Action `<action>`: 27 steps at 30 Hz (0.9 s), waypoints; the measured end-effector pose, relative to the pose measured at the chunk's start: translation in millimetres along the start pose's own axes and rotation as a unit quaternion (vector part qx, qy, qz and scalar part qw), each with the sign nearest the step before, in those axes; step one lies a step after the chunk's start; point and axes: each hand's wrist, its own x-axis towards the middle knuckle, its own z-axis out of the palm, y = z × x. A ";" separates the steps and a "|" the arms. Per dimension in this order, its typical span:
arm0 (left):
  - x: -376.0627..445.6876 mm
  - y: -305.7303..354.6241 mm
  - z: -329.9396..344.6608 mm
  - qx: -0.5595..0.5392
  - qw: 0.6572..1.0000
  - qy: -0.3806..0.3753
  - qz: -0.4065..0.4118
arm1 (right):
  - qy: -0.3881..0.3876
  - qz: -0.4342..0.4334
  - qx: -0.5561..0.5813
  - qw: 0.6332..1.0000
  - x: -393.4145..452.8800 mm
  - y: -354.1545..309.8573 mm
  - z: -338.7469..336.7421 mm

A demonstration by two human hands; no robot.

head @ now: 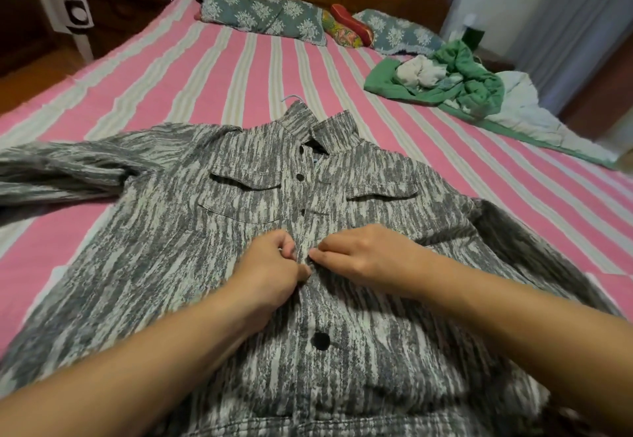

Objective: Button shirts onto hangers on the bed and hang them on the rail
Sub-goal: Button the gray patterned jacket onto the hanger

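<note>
A pink-and-cream striped bed (212, 70) carries a grey-and-white streaked button-front shirt (212, 248), spread face-up from centre toward six o'clock. At centre, the left hand (270, 272) and right hand (363, 258) each pinch its placket. A pale hanger hook (291, 98) pokes out at twelve o'clock of the collar.

Bare forearms, no sleeves or jewellery

Your shirt (212, 265) grey-and-white streaked with black buttons (320, 340), your bedsheet (191, 70) pink with pale stripes, teal floral pillows (263, 16), a green garment heap (459, 76).
</note>
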 end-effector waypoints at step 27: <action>4.4 -5.3 3.4 0.104 0.993 -0.006 0.057 | -0.010 0.240 0.145 0.960 14.2 -24.7 9.1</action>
